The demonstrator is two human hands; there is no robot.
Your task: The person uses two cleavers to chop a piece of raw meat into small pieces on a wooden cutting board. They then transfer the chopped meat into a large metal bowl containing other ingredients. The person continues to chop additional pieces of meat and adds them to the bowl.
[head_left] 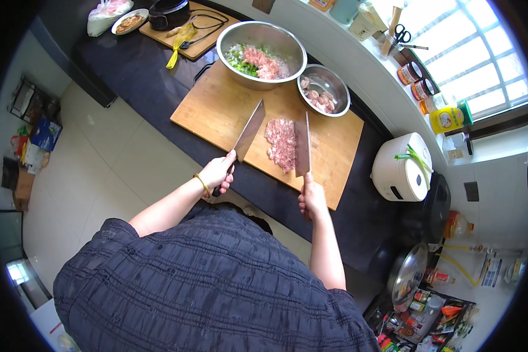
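Observation:
A flat patch of minced meat (281,144) lies on the wooden cutting board (211,111). My left hand (218,172) is closed round the dark handle of a cleaver (251,130), whose blade points away from me, left of the meat and apart from it. In my right hand (312,198) is a second cleaver (302,146), its blade along the right edge of the meat. Past the board, a large steel bowl (299,50) contains minced meat and chopped green and white vegetables. The smaller steel bowl (341,107) beside it holds pieces of raw meat.
A white rice cooker (396,170) with green onion on its lid stands to the right. At the far left, a second board (214,36) carries a black pot (168,14) and a cable. Jars (422,89) line the windowsill. The dark counter's (141,108) near edge runs before me.

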